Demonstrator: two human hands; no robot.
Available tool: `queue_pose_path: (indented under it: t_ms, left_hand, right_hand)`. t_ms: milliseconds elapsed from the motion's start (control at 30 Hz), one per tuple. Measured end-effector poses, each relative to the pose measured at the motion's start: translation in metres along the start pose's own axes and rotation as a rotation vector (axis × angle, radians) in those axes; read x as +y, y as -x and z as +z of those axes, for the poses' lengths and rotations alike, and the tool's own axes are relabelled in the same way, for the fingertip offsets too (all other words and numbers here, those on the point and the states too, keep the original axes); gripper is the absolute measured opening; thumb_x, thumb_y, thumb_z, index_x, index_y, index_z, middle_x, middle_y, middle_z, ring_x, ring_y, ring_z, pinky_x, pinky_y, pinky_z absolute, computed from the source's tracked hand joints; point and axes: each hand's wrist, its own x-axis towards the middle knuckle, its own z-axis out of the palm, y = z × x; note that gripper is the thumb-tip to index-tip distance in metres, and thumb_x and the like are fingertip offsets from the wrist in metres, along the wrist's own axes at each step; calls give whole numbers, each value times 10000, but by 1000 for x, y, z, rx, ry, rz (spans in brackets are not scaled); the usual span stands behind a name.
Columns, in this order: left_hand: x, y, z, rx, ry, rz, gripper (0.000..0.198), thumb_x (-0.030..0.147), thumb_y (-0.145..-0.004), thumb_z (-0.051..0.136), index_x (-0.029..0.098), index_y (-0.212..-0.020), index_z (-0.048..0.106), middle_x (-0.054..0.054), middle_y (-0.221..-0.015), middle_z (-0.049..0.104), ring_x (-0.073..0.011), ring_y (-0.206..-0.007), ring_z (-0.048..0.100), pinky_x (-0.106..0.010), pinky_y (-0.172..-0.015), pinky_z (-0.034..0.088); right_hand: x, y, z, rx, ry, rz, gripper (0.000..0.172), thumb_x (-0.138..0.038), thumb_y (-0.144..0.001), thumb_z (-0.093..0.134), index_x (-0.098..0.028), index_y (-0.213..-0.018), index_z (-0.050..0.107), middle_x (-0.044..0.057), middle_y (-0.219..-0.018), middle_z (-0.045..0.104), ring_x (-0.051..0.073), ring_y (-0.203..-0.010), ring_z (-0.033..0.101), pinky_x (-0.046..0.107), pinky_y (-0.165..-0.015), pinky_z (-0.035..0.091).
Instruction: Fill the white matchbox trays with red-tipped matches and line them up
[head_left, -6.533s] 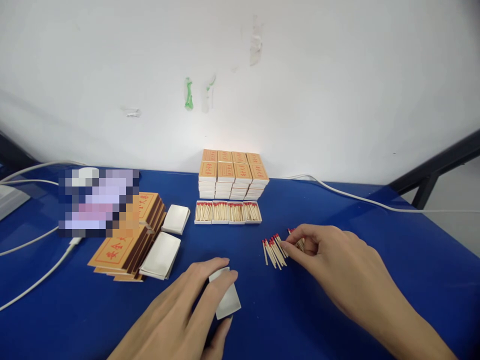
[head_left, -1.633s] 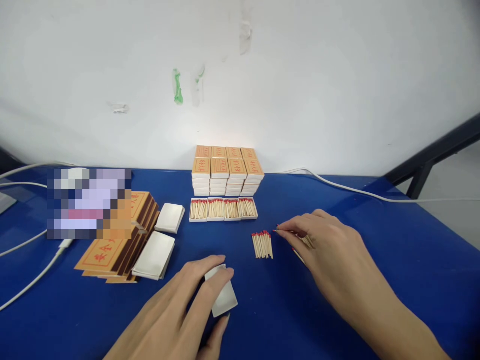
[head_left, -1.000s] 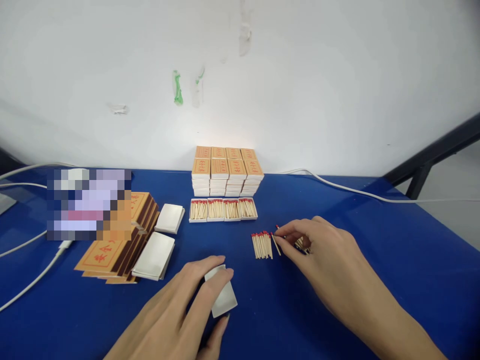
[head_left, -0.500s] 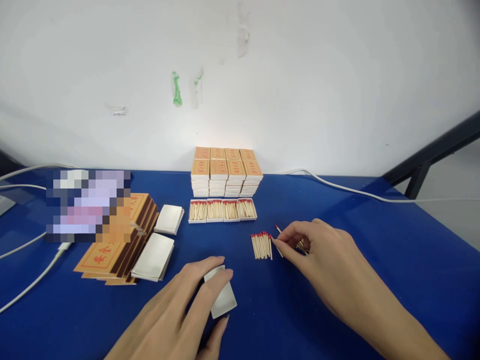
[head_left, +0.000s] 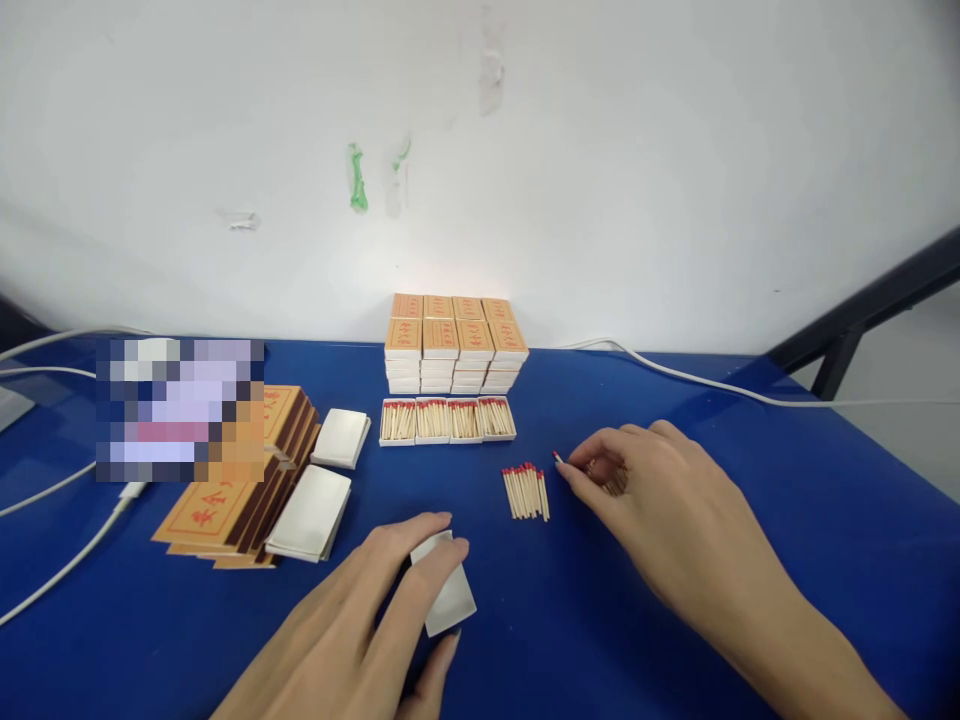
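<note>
An empty white matchbox tray (head_left: 452, 600) lies at the front middle, with the fingers and thumb of my left hand (head_left: 367, 610) around its edges. My right hand (head_left: 660, 500) pinches a red-tipped match (head_left: 558, 457) between thumb and forefinger, low over the table. Partly hidden under that palm are more matches (head_left: 616, 481). Left of the right fingertips, a row of matches (head_left: 525, 493) lies side by side, red heads pointing away from me. Behind them stand several white trays filled with matches (head_left: 433, 437), lined up edge to edge.
Stacked closed matchboxes (head_left: 455, 340) stand near the wall. On the left are flattened orange sleeves (head_left: 202, 515), stacks of white trays (head_left: 309, 510) and a pixelated object (head_left: 187, 400). White cables (head_left: 112, 510) run across the blue table (head_left: 750, 450) on both sides.
A match at the right end of the row has been let go. My right hand has shifted slightly right and now pinches another match. The left hand stays on the tray.
</note>
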Motion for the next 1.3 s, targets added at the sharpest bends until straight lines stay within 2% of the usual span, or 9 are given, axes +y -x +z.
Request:
queue_pose_path:
  t_ms: [167,433,533,633,700,833,1000,1133,1300]
  left_hand:
    - [0,0,-1,-9,-9,-7,502,266,-1124,613,252,-1624,566,-91,-1587,714,-235,-1347,802,-320,-1103,680]
    - [0,-1,0,-3,-14,2,483,267,-1128,613,240,-1609,575,-96,-1583,720,-239,-1348,803,-323,-1102,682]
    - [0,0,1,-8,-20,0,493,267,-1126,610,245,-1618,569,-92,-1588,714,-236,-1345,804,-321,-1093,685]
    - [0,0,0,-13,-22,2,497,263,-1120,610,242,-1615,567,-96,-1582,715,-232,-1335,808,-316,-1085,687]
    - [0,1,0,-10,-23,2,496,246,-1113,608,233,-1607,569,-101,-1573,720,-229,-1336,807,-313,-1088,685]
    - [1,2,-1,-11,-25,8,500,242,-1105,618,226,-1602,570,-105,-1578,720,-236,-1339,806,-321,-1098,682]
    - [1,3,-1,-18,-9,-1,505,247,-1109,622,234,-1610,568,-102,-1590,716,-243,-1345,804,-327,-1095,686]
    - [0,3,0,-15,-14,0,489,286,-1130,621,248,-1616,575,-93,-1597,713,-239,-1351,802,-322,-1103,680]
    - [-1,2,1,-10,-11,-4,493,289,-1135,616,251,-1625,575,-90,-1604,710,-239,-1338,809,-312,-1080,690]
  right_hand:
    - [-6,1,-2,-58,-30,4,260,-333,-1011,740,-281,-756,748,41,-776,766,310,-871,652,440,-752,451]
    - [-14,3,-4,-104,-218,66,254,-482,-989,734,-317,-811,807,30,-736,741,298,-863,689,411,-691,496]
    - [-18,3,-3,-127,-233,49,317,-529,-1010,720,-316,-790,800,26,-729,739,286,-833,693,424,-725,511]
    - [-14,2,-5,-83,-213,21,437,-600,-1054,653,-310,-748,768,22,-690,716,271,-766,686,450,-779,514]
    - [-7,2,-8,-37,-159,28,438,-619,-1056,642,-313,-772,778,26,-687,713,284,-766,693,450,-753,503]
    - [14,4,-14,-52,-24,29,329,-600,-1012,705,-331,-861,817,27,-744,749,299,-760,721,414,-657,457]
    - [32,13,-14,-138,59,-80,265,-514,-987,748,-332,-799,789,13,-695,728,274,-684,715,399,-614,404]
    - [28,16,-10,-126,38,-174,261,-417,-1014,696,-327,-786,785,7,-734,743,250,-693,691,420,-686,432]
    - [8,10,-7,-191,-64,-67,305,-439,-1037,679,-325,-772,776,-7,-690,716,246,-735,680,397,-658,435]
